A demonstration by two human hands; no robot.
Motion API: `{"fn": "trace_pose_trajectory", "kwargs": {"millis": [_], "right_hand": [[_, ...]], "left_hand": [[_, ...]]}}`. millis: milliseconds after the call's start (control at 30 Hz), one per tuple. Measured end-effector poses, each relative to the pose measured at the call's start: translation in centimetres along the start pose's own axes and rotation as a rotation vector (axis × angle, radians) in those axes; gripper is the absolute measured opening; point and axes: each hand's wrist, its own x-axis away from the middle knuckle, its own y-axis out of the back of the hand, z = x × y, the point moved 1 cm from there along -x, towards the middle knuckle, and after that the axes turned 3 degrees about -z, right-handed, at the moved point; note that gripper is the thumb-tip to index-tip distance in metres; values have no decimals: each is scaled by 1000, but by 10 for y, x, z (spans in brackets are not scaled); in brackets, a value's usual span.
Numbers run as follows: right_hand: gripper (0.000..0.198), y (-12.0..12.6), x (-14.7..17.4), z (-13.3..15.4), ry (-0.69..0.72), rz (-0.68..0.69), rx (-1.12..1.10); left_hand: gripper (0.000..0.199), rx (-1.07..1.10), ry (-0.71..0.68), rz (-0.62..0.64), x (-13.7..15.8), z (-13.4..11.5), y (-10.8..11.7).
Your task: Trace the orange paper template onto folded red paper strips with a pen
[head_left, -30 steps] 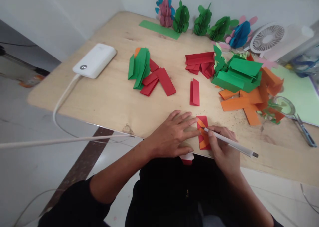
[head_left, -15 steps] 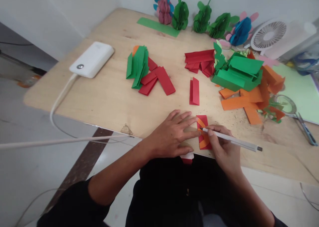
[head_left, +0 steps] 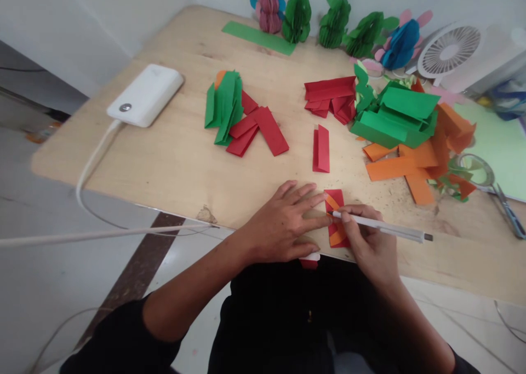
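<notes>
My right hand (head_left: 372, 246) pinches a white pen (head_left: 384, 227), its tip down on an orange paper piece (head_left: 337, 235) that lies on a small red paper strip (head_left: 336, 196). My left hand (head_left: 286, 224) rests flat with spread fingers, the fingertips on the left edge of that strip. Below its thumb, a red and white thing (head_left: 310, 262) pokes out at the table's front edge; I cannot make out what it is. A folded red paper (head_left: 321, 149) lies just beyond the strip.
Green folded papers (head_left: 228, 105) and red strips (head_left: 271, 130) lie at left; more green (head_left: 402, 111) and orange paper (head_left: 390, 168) at right, beside scissors (head_left: 507, 209). A white power bank (head_left: 146, 95) trails a cable. Paper figures (head_left: 298, 15) and a fan (head_left: 450, 48) stand at the back.
The view has shifted slightly, so the things at the back sit a little higher. Both hands stay nearly in place; the pen tip has barely moved on the orange paper.
</notes>
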Motion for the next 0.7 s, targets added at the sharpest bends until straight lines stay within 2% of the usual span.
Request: {"fn": "trace_pose_trajectory", "kwargs": {"millis": [700], "right_hand": [[17, 0, 0, 0, -25, 15, -4]], "left_hand": [[48, 2, 1, 2, 0, 1, -1]]}}
